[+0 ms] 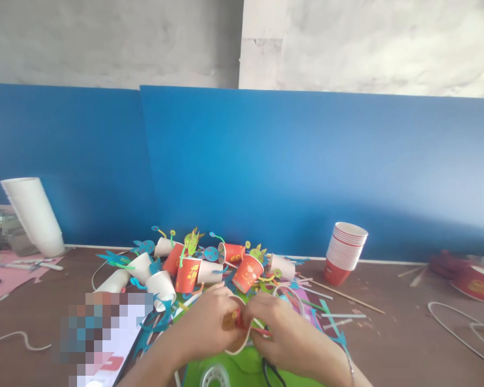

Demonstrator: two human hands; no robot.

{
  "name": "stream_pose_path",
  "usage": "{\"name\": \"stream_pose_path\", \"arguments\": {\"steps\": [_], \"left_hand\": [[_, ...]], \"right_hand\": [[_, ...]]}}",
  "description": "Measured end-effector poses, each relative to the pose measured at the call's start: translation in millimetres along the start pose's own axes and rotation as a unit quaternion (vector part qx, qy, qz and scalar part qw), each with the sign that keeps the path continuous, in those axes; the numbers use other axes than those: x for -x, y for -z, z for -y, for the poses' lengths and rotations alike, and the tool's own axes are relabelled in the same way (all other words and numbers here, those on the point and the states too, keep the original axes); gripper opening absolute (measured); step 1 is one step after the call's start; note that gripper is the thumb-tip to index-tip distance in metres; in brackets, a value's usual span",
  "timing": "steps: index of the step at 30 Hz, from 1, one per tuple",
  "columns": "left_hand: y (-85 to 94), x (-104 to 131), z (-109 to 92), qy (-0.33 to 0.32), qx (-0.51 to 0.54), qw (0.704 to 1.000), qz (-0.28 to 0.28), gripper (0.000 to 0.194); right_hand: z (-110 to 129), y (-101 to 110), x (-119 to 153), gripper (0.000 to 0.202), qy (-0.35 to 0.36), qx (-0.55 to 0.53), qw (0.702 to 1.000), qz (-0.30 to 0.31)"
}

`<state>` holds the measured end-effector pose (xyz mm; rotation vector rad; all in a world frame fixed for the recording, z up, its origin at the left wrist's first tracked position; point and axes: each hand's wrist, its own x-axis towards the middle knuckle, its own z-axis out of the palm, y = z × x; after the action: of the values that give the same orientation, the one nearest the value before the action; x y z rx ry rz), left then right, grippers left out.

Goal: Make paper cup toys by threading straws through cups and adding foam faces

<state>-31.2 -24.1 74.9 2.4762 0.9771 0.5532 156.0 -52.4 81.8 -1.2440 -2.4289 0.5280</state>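
Observation:
Both hands meet at the bottom centre over green paper, holding one paper cup (237, 344) whose pale rim and red-gold patterned side show between them. My left hand (210, 320) has its fingers curled round the cup's left side. On the right side of the cup, my right hand (276, 328) pinches the rim with bent fingers. Just beyond them lies a pile of decorated cups, among them a red cup (248, 273) and a white cup (161, 286), with blue and green paper pieces. Dark scissor handles (272, 372) sit below my right hand.
A tape roll (215, 377) lies at the front. Stacked cups (346, 250) stand at the right and a white cup stack (34, 215) leans at the left. Paper strips, sticks (347, 295) and a white cable (460, 328) lie on the brown table (407, 344); a blue partition (298, 161) rises behind.

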Motion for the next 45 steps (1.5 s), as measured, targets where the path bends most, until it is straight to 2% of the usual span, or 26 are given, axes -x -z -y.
{"name": "stream_pose_path", "arguments": {"steps": [4, 9, 16, 21, 28, 40, 45], "left_hand": [[-3.2, -2.3, 0.1, -0.010, -0.025, 1.000, -0.015, 0.019], [-7.6, -0.9, -2.0, 0.015, -0.041, 0.999, 0.002, 0.016], [-10.1, 1.7, -5.2, 0.033, -0.034, 0.999, 0.015, 0.012], [-6.1, 1.4, -1.9, 0.021, -0.025, 0.999, 0.008, 0.014], [0.9, -1.6, -1.4, -0.012, -0.014, 1.000, 0.011, 0.022], [-11.7, 2.8, 1.3, -0.008, 0.017, 1.000, 0.013, 0.016], [-2.5, 1.9, 0.3, 0.015, 0.053, 0.998, -0.009, 0.013]], "right_hand": [[-1.8, -5.6, -0.6, 0.024, 0.019, 0.025, 1.000, 0.001], [-3.5, -11.3, -3.0, 0.019, 0.025, 0.063, 0.997, 0.022], [0.1, -14.8, -2.2, 0.025, 0.018, 0.036, 0.999, 0.028], [1.6, -12.6, -2.4, 0.030, 0.025, 0.005, 1.000, 0.008], [1.3, -10.4, -3.1, 0.028, 0.023, 0.016, 0.999, -0.015], [6.7, -11.8, -2.6, 0.025, 0.023, -0.002, 1.000, 0.004], [5.8, -8.1, -1.7, 0.030, 0.011, 0.003, 1.000, -0.022]]}}
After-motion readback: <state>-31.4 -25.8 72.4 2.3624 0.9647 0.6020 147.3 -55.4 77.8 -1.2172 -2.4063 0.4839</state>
